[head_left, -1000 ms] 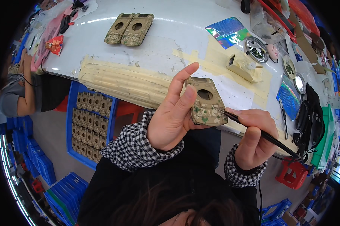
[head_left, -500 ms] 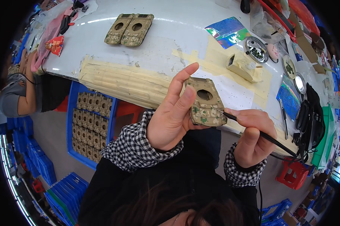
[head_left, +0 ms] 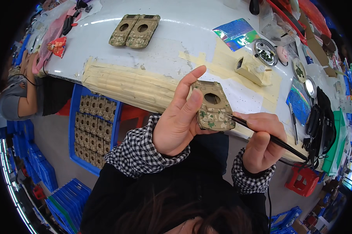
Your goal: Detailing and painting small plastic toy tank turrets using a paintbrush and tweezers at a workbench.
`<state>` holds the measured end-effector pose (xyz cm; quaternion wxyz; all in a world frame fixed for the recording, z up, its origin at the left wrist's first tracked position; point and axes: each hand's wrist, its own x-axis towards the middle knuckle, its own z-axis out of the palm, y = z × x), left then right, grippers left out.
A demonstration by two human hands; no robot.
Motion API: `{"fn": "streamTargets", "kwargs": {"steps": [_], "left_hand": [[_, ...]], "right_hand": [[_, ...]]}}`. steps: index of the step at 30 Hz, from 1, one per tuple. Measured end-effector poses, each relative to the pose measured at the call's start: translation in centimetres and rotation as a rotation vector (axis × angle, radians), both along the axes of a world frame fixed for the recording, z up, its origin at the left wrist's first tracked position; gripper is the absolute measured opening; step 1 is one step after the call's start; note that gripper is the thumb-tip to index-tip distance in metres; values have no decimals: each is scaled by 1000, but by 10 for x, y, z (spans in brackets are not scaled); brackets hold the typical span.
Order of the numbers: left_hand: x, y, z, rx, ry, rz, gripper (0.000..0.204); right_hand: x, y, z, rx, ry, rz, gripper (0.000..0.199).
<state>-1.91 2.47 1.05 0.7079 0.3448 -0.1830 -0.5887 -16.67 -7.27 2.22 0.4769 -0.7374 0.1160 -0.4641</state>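
Note:
In my left hand I hold a toy tank hull, tan and green camouflage with a round hole in its top. It is tilted up above the table's front edge, my thumb along its left side and forefinger stretched upward. My right hand pinches slim black tweezers, whose points touch the hull's right side near the lower end. Whether anything is between the points is too small to tell. Two matching hulls lie side by side farther back on the white table.
At left below the table, a blue crate holds several rows of like hulls. A round metal dish with small dark green bits, a cream block-shaped holder and shiny film lie right. Another person's arm is at far left.
The tweezers' points have shifted very slightly on the hull, the right hand with them. My left hand and the hull stay almost still.

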Motion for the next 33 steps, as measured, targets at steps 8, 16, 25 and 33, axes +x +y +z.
{"fn": "streamTargets", "kwargs": {"steps": [8,16,25,33], "left_hand": [[-4,-1,-4,-27,-4,38,61],[-5,-2,-5,-43,2,49,59],[-1,0,-8,-44,28,11,60],[7,2,-1,-2,96,-57,54]], "right_hand": [[-2,0,6,-61,84,2,20],[-2,-1,2,-19,49,14,25],[1,-1,-4,66,-22,69,27],[-6,-6,-12,167,-23,24,35]]}}
